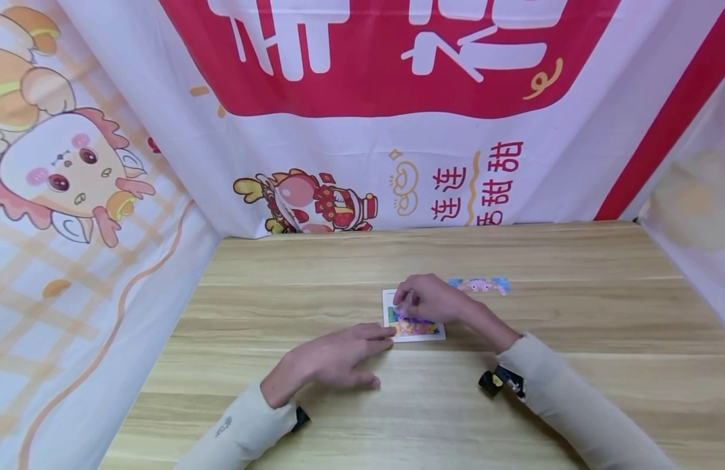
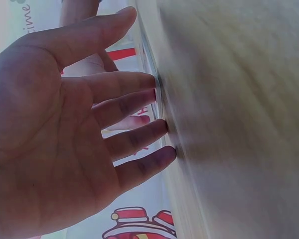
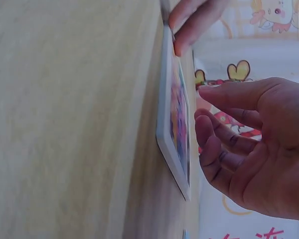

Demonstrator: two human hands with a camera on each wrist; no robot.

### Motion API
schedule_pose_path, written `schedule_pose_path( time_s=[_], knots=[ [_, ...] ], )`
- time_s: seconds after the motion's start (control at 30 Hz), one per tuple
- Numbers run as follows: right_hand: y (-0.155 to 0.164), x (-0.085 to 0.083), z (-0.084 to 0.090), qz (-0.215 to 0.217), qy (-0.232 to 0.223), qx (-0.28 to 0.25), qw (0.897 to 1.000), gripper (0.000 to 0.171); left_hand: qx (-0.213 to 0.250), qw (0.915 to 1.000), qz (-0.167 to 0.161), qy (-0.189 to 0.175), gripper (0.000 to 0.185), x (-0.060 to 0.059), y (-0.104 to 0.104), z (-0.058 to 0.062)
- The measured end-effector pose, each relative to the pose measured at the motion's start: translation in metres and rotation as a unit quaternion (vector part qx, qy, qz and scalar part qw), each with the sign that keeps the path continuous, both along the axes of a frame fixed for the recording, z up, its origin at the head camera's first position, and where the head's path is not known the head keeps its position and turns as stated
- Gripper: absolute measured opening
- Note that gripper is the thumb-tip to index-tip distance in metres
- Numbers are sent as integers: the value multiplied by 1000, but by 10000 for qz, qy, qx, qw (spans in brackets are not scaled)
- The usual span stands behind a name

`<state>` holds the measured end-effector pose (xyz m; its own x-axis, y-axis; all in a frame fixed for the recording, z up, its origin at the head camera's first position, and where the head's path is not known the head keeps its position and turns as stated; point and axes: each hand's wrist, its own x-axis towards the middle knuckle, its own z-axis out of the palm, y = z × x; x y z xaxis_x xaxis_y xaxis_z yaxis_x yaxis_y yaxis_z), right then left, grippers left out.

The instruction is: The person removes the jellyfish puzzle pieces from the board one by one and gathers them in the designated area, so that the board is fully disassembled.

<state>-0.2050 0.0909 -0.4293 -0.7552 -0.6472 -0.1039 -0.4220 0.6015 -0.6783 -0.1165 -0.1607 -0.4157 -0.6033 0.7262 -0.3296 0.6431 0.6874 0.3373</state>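
Head view, left hand [image 1: 333, 359]: flat on the table [image 1: 573, 391], fingers straight and spread, its fingertips touching the near left corner of the puzzle [image 1: 414, 324].
Head view, right hand [image 1: 429, 299]: just beyond the left hand, hovering over the far part of the puzzle with fingers curled; whether it pinches a piece cannot be told here.
Head view, pieces [image 1: 479, 284]: a small blue and pink cluster on the table just to the right of the right hand, apart from the puzzle.
Left wrist view, left hand [image 2: 65, 134]: open, palm showing, straight fingertips against the puzzle's pale edge [image 2: 158, 94].
Right wrist view, right hand [image 3: 254, 149]: fingers loosely bent, close over the puzzle [image 3: 177, 129] but not touching it, nothing seen between them.
Right wrist view, left fingers [image 3: 189, 25]: pressing the puzzle's far corner.
Backdrop: a cartoon-printed cloth [image 1: 362, 98] beyond both hands.
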Motion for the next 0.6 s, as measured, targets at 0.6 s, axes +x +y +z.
schedule_pose_path(
  time_s=[0.6],
  knots=[
    [-12,1,-4,-117,-12,347,9993,32,1,9998,127,-131,79,1,3,3]
  ],
)
